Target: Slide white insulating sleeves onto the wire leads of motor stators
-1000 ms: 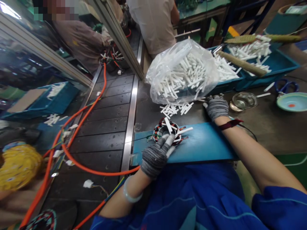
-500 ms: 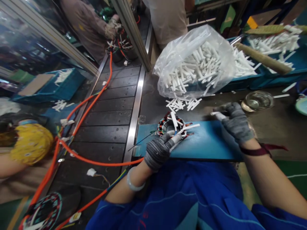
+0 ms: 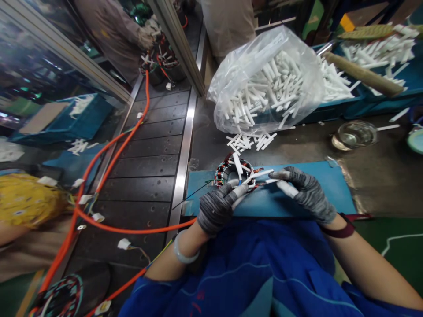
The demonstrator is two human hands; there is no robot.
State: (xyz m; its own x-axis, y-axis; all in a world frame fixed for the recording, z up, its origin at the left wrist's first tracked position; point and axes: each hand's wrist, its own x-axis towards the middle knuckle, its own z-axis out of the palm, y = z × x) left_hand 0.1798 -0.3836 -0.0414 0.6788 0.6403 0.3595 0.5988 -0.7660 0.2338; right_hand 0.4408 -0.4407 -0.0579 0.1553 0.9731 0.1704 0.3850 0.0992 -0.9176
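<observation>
A motor stator (image 3: 218,174), a ring of windings with copper and coloured leads, rests on a blue board (image 3: 317,176) in front of me. White sleeves (image 3: 237,164) sit on some of its leads. My left hand (image 3: 218,207), in a grey knit glove with pale fingertips, is closed on the near rim of the stator. Just right of the ring, my right hand (image 3: 304,191), gloved alike, pinches a short white sleeve (image 3: 271,181) at the end of a lead. The fingertips partly hide that sleeve.
Loose white sleeves (image 3: 251,141) lie behind the stator, below a clear plastic bag (image 3: 228,79) full of them. A glass bowl (image 3: 355,134) stands back right. To the left run a slatted conveyor (image 3: 145,169) and an orange cable (image 3: 139,230). A co-worker's yellow sleeve (image 3: 28,200) is far left.
My right hand has moved left from near the glass bowl to the stator's leads, bringing a white sleeve. My left hand stays at the stator.
</observation>
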